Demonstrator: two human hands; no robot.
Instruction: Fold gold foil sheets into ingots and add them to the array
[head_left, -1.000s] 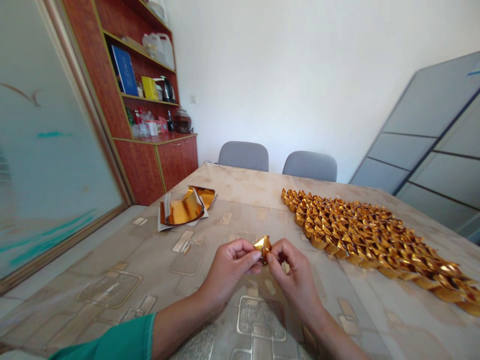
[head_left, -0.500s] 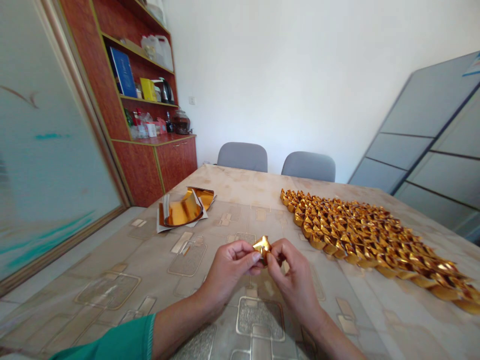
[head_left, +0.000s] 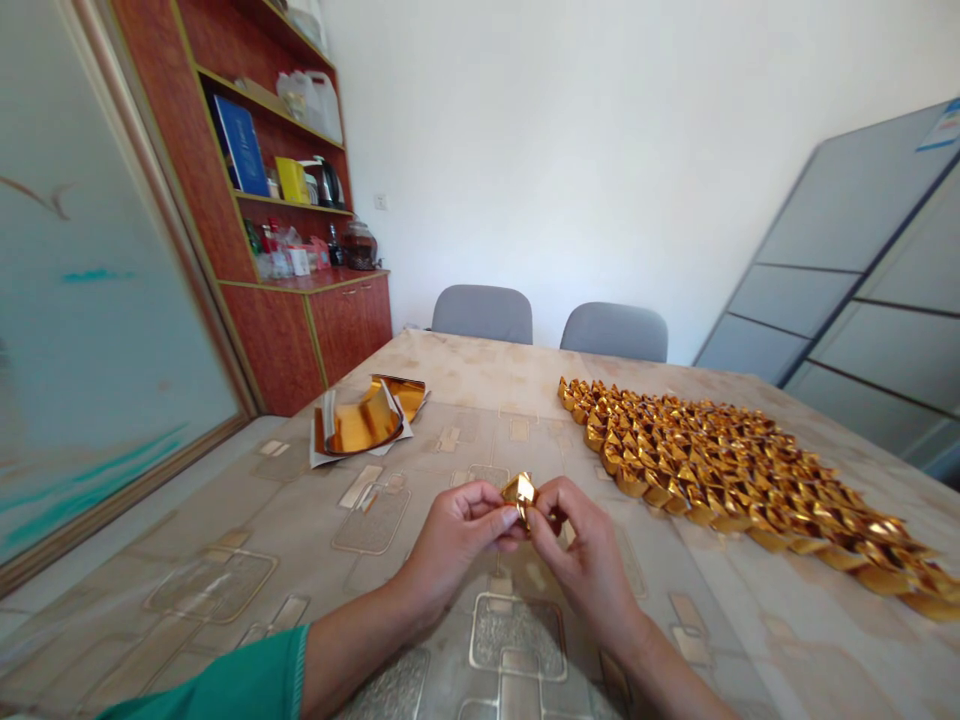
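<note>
A small piece of folded gold foil paper [head_left: 519, 490] is held up between my two hands over the table. My left hand [head_left: 469, 525] pinches its left side between thumb and fingers. On the other side, my right hand [head_left: 574, 530] grips the right edge with thumb and forefinger, which hide part of it. To the right lie rows of many folded gold paper ingots [head_left: 712, 450], packed close together. Further off at the left sits a stack of curled gold foil sheets [head_left: 364, 420] with white paper backing.
A patterned cloth covers the table [head_left: 442, 365]. Two grey chairs [head_left: 482, 312] stand behind it. At the back left is a red-brown cabinet [head_left: 349, 330] with bottles and a kettle; grey panels [head_left: 795, 240] lean at the right.
My right thumb and fingers have shifted slightly on the gold foil paper, which is tilted a little differently. The whole view has moved slightly; the ingots and sheets stay put.
</note>
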